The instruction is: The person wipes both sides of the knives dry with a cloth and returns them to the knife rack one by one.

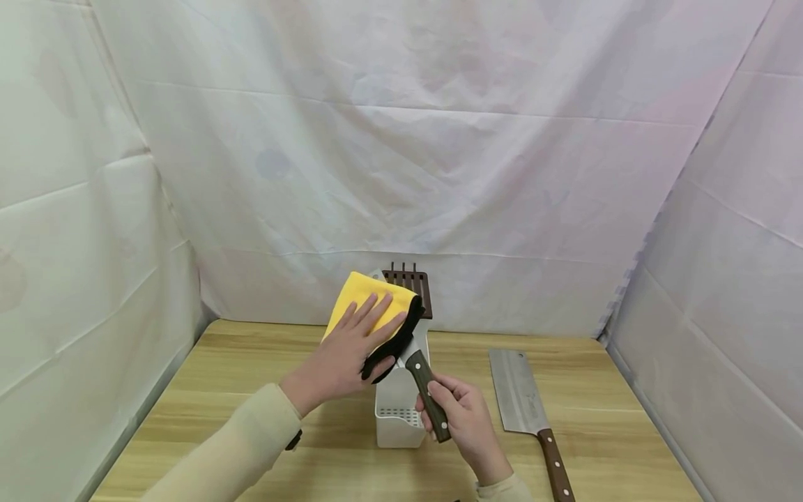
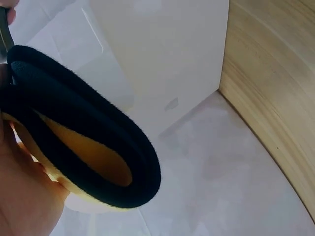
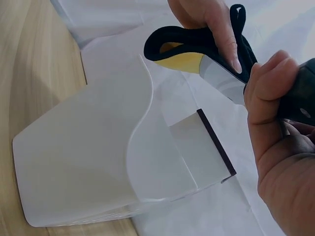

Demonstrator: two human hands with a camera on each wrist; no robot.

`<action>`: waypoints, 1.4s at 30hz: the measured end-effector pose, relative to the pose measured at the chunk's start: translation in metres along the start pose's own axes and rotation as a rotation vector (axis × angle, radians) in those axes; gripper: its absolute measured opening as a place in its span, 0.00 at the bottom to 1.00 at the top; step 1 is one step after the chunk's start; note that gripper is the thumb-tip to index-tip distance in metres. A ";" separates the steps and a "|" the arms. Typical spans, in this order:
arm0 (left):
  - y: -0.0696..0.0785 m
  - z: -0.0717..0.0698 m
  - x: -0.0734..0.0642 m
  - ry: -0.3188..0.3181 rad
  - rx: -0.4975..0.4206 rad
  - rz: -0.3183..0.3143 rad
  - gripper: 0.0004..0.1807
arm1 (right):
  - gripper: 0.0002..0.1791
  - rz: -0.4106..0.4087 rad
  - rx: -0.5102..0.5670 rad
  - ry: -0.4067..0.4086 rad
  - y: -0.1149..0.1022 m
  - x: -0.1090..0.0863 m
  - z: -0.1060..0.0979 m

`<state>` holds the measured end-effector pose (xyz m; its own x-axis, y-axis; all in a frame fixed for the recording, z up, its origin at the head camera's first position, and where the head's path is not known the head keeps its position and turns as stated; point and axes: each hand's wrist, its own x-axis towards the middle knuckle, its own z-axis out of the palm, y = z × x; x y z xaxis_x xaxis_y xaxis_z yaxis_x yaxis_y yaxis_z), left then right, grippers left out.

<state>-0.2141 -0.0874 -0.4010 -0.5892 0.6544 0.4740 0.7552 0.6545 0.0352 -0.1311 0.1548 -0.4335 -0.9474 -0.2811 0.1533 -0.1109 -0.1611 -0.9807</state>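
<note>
My right hand (image 1: 461,415) grips the dark green riveted handle of a kitchen knife (image 1: 428,397), its blade slanting up and away to the left. A yellow cloth with black edging (image 1: 362,291) is folded over the blade, and only a bit near the handle and the far tip show. My left hand (image 1: 341,359) holds this cloth against the blade, fingers spread over it and thumb at the black edge. In the right wrist view the cloth (image 3: 179,61) wraps round the blade (image 3: 221,78). Both hands are above a white knife holder (image 1: 399,436).
The holder has a brown slotted top (image 1: 410,282) and a perforated front tray. To the right on the wooden table (image 1: 602,390) lies a cleaver (image 1: 519,394) with a brown handle, pointing toward me. White sheets (image 1: 401,174) hang behind and at both sides.
</note>
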 end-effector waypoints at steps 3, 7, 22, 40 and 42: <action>0.003 0.001 -0.002 -0.014 0.002 0.013 0.41 | 0.21 0.000 0.000 0.010 0.000 0.000 -0.001; 0.006 0.001 -0.004 -0.038 0.000 0.008 0.42 | 0.23 0.008 0.002 0.022 -0.002 0.001 -0.001; 0.015 0.002 -0.005 -0.075 -0.011 0.002 0.47 | 0.25 0.001 0.008 0.013 -0.002 0.002 -0.001; -0.001 -0.008 0.004 -0.059 -0.089 -0.032 0.39 | 0.24 -0.001 -0.030 -0.013 0.001 -0.001 0.002; -0.003 -0.009 0.005 -0.065 -0.085 -0.042 0.39 | 0.24 -0.004 -0.031 -0.018 0.002 -0.001 0.002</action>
<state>-0.2167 -0.0895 -0.3914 -0.6362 0.6519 0.4126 0.7495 0.6491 0.1301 -0.1299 0.1527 -0.4352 -0.9414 -0.2976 0.1590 -0.1240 -0.1331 -0.9833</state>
